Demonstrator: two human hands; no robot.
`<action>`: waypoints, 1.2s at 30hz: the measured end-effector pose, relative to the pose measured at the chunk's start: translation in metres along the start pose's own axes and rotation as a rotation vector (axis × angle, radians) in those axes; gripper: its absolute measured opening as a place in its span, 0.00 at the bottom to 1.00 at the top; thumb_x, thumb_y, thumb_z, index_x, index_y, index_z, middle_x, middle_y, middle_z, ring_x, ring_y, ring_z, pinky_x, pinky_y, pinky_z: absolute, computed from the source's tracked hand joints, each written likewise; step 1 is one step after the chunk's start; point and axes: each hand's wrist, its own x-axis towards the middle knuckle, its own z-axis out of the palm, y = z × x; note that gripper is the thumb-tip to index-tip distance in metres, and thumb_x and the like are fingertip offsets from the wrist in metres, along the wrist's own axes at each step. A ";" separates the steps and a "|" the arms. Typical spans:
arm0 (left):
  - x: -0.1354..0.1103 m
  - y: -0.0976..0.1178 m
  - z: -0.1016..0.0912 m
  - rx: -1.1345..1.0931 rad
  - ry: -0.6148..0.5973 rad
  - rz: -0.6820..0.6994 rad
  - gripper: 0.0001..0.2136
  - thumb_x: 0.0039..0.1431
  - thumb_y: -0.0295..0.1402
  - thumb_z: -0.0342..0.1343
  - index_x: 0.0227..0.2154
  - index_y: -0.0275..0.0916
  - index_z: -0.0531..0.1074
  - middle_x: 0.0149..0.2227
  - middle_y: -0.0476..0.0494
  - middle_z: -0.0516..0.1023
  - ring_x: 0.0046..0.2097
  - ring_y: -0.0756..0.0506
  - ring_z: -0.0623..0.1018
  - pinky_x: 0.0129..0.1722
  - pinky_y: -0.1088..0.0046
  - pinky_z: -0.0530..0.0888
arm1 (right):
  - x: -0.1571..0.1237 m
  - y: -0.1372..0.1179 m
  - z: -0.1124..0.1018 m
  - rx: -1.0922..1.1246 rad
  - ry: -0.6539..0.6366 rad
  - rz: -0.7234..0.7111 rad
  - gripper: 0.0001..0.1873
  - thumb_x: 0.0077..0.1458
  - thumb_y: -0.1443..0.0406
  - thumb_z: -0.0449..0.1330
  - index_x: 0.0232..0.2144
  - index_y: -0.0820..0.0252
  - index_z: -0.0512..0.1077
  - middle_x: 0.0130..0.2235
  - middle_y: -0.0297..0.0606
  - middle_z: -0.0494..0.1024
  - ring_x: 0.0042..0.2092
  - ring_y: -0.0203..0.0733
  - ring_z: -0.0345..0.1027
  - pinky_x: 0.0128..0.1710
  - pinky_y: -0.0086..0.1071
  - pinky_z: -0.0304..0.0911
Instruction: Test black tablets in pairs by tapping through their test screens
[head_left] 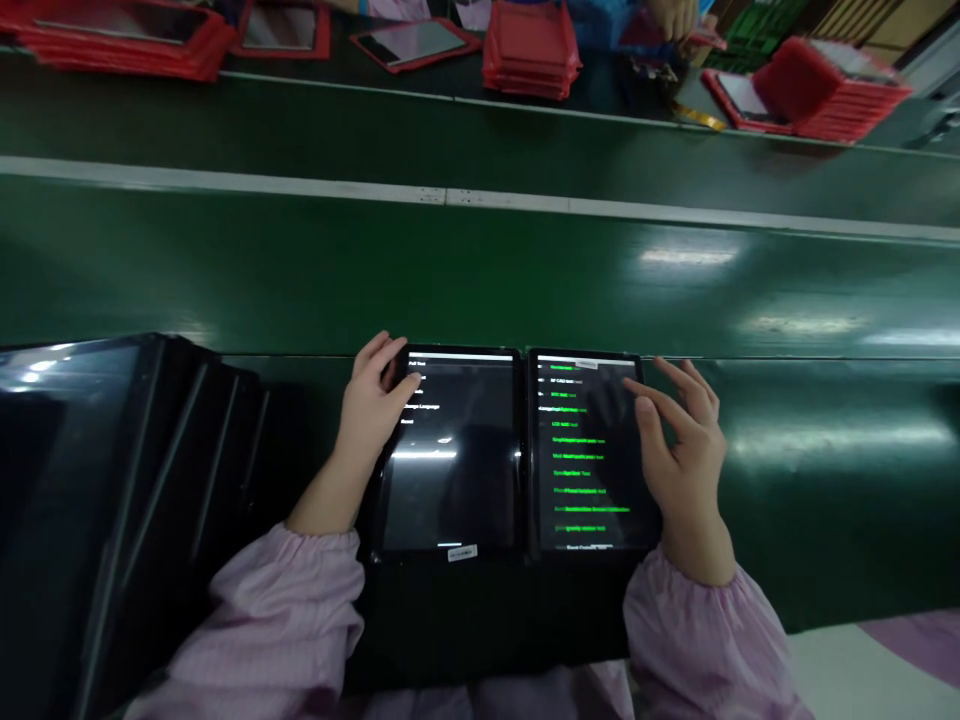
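Observation:
Two black tablets lie side by side in front of me, screens up and lit. The left tablet (465,490) shows a short white text menu, and a small white barcode label (462,553) sits at its lower edge. My left hand (366,402) grips its upper left corner, thumb over the screen and fingers at the outer edge. On the right tablet (589,475) is a long list of mostly green lines, blurred and doubled. My right hand (684,440) is open over its right side, index finger pointing at the upper screen, thumb close below, the other fingers spread.
Several dark tablets (67,480) lean in a row at the left. Beyond the green work surface (450,270) runs a pale metal strip (300,188). At the back are stacks of red-wrapped items (531,50) and another person's hand (673,15).

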 end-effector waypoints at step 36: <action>-0.003 0.001 -0.002 -0.064 -0.005 -0.042 0.17 0.52 0.33 0.67 0.47 0.47 0.84 0.65 0.41 0.78 0.74 0.34 0.68 0.75 0.50 0.61 | -0.001 -0.012 -0.003 0.103 -0.053 -0.073 0.17 0.74 0.58 0.57 0.44 0.49 0.88 0.54 0.42 0.86 0.62 0.56 0.77 0.57 0.55 0.78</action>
